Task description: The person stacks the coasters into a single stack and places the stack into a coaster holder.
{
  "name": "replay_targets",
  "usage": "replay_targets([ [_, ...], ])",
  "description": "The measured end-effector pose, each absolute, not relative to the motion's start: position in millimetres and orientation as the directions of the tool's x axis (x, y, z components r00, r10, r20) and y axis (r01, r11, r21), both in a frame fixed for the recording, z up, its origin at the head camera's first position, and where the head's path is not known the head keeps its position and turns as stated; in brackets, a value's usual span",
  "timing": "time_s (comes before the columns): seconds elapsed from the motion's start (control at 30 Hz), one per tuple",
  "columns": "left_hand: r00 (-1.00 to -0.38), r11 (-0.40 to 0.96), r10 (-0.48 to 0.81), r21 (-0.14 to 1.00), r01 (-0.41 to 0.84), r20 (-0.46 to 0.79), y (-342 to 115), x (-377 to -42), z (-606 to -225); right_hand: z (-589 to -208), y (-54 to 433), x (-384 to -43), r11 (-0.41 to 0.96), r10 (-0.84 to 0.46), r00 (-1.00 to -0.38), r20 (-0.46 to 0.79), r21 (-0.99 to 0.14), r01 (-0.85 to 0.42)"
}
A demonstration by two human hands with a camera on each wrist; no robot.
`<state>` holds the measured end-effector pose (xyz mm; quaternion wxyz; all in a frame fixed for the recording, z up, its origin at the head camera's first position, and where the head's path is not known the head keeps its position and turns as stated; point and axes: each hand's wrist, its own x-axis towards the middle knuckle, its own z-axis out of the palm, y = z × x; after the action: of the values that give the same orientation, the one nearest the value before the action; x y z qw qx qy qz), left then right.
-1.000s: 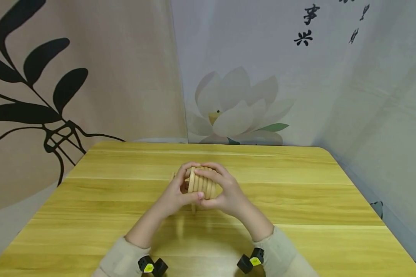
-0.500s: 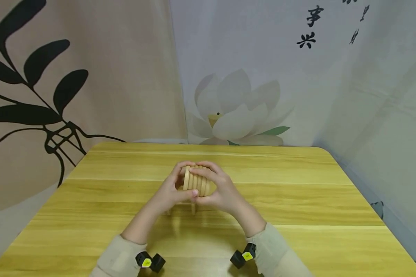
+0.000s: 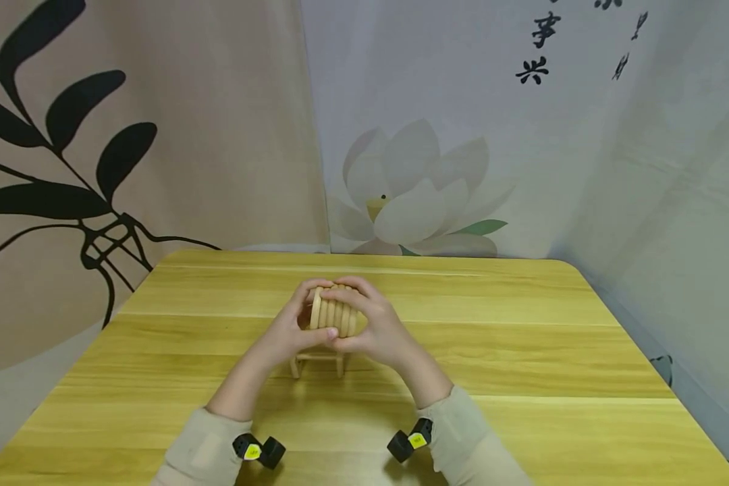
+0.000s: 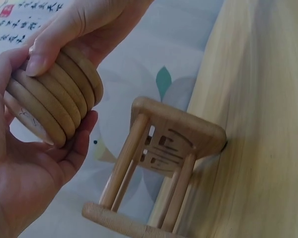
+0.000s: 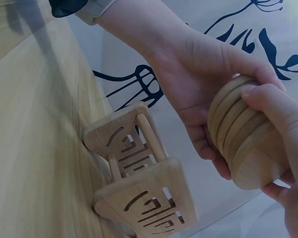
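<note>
Both hands hold a stack of round wooden coasters [image 3: 334, 316] in the air above the table, its discs standing on edge. My left hand [image 3: 284, 332] grips the stack's left end, where a coaster face with faint marks shows in the left wrist view. From the other side my right hand [image 3: 381, 329] grips the stack, fingers across the top and thumb below. A wooden coaster holder [image 4: 179, 129] stands on the table below the hands. Its two end panels have cut-out patterns, and round rods join them. In the head view the hands and coasters hide much of the holder.
The wood-grain table [image 3: 522, 351] reaches back to a cloth backdrop [image 3: 437, 81] printed with a lotus, leaves and characters. A small black device with a yellow mark [image 3: 252, 451] is worn at each wrist, close above the tabletop.
Both hands have shifted left and slightly away with the stack of coasters still in their grip. More of the holder's front now shows beneath them.
</note>
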<state>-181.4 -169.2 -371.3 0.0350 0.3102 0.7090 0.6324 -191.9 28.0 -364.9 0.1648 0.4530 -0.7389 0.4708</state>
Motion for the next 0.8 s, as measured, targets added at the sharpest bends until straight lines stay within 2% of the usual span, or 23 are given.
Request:
replay_targets([
  [0.4, -0.816, -0.020, 0.479, 0.933, 0.360, 0.325, -177, -187, -375, -370, 17, -197, 0.173, -0.496, -0.552, 0.671, -0.546, -0.820],
  [0.8, -0.823, 0.087, 0.440, 0.894, 0.438, 0.360, -183, -192, -381, -378, 14, -200, 0.198, -0.496, -0.574, 0.651, -0.559, -0.805],
])
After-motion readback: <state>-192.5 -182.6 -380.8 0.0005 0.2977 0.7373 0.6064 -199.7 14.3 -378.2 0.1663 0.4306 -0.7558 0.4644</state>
